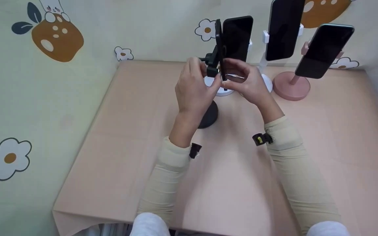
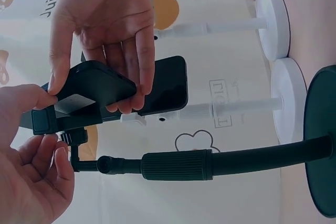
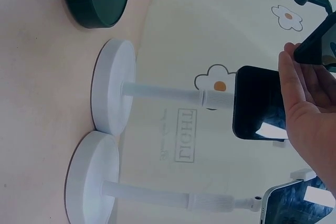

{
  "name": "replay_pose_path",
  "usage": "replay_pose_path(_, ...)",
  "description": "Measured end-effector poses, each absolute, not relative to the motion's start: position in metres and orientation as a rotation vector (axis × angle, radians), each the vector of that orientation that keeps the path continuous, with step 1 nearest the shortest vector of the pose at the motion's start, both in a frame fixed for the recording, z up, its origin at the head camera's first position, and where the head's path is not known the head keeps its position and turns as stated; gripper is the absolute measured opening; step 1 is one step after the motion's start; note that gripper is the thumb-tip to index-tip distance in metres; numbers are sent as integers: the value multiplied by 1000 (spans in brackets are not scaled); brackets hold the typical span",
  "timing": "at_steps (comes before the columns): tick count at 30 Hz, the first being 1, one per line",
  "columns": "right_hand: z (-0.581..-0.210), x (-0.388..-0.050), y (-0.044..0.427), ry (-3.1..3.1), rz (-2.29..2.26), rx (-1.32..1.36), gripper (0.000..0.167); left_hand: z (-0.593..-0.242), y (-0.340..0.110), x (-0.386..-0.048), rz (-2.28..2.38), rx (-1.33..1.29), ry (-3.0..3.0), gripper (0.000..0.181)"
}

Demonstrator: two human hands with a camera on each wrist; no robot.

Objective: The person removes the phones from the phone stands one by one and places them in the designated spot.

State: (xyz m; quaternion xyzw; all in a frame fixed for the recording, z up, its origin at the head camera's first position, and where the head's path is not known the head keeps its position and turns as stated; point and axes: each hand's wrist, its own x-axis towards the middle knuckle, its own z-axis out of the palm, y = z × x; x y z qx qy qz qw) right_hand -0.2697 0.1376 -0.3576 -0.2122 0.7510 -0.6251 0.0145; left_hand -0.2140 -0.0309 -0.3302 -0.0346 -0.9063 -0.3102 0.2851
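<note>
A black smartphone (image 2: 97, 85) stands edge-on to the head view at the clamp (image 2: 44, 120) of a black phone stand (image 2: 176, 166). My right hand (image 1: 246, 80) holds this phone, thumb on one edge and fingers along the other. With thumb and curled fingers, my left hand (image 1: 192, 88) grips the clamp from the opposite side. The stand's round base (image 1: 210, 115) rests on the table below the left hand. How far the phone sits inside the clamp is partly hidden by the fingers.
Behind the hands, two white stands bear a phone (image 1: 240, 36) and a taller-set phone (image 1: 284, 29). A pink stand (image 1: 292, 87) to the right holds another phone (image 1: 325, 50). A peach cloth covers the table (image 1: 126, 137), which meets a patterned wall (image 1: 156, 29).
</note>
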Motion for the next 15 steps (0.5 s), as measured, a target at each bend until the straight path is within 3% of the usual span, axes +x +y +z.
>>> replay_pose_path(15, -361, -268, 139, 2320, -1945, -682, 64, -329, -30, -216, -650, -117, -2434, 32)
